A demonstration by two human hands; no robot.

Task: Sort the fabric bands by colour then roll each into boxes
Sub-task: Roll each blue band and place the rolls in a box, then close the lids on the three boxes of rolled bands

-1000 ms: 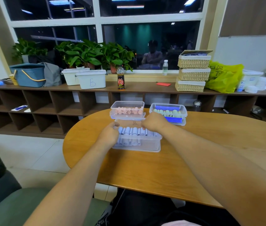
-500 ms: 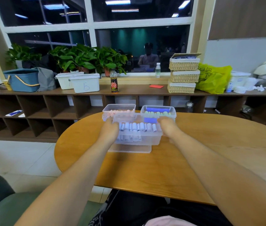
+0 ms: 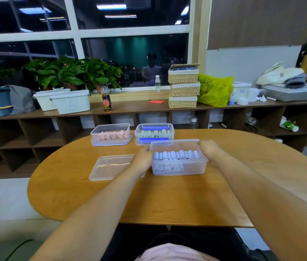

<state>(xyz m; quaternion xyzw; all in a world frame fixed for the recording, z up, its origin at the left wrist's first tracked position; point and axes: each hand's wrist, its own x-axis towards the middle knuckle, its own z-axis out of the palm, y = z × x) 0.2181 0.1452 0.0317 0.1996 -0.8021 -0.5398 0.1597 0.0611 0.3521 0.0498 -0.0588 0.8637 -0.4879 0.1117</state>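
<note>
We're on the oval wooden table (image 3: 167,200): flat clear plastic lid (image 3: 111,167) at nine o'clock, clear box of pink rolls (image 3: 110,135) at eleven, clear box of green rolls (image 3: 154,133) at twelve, clear box of pale rolls (image 3: 179,161) near centre.

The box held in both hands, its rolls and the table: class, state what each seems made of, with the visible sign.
Clear box: likely thin glossy plastic; its contents show through the walls. Pale rolls: probably fabric, matte, in soft uneven coils. Table: wood or wood-look laminate, smooth with slight sheen; warm brown grain, which one cannot be told.
</note>
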